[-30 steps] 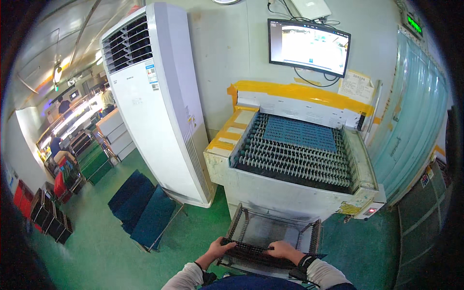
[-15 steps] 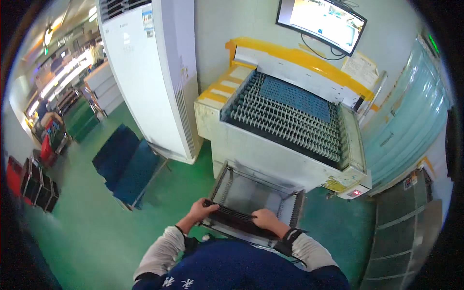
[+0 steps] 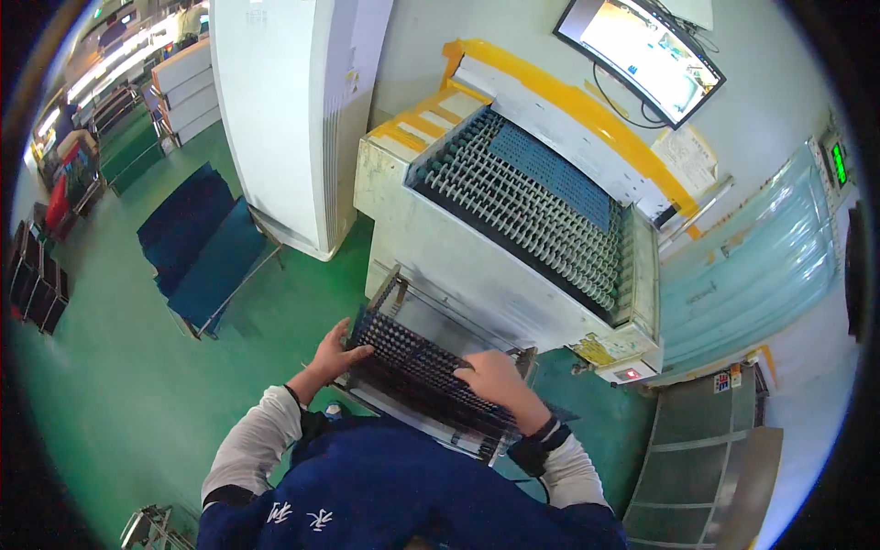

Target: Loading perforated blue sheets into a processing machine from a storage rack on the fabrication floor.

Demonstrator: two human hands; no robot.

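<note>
Dark perforated panel [image 3: 414, 354] held before roller conveyor [image 3: 477, 243] | clamped by left hand [image 3: 334, 356] and right hand [image 3: 498, 378], spaced apart

navy garment [image 3: 394, 486]: white characters [image 3: 318, 522] | wall display [image 3: 837, 161]: green digits | wall sheet [image 3: 686, 158]: print too small

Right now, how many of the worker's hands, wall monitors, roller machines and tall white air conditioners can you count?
Hands: 2, left hand and right hand
Wall monitor: 1
Roller machine: 1
Air conditioner: 1
Total: 5
</note>
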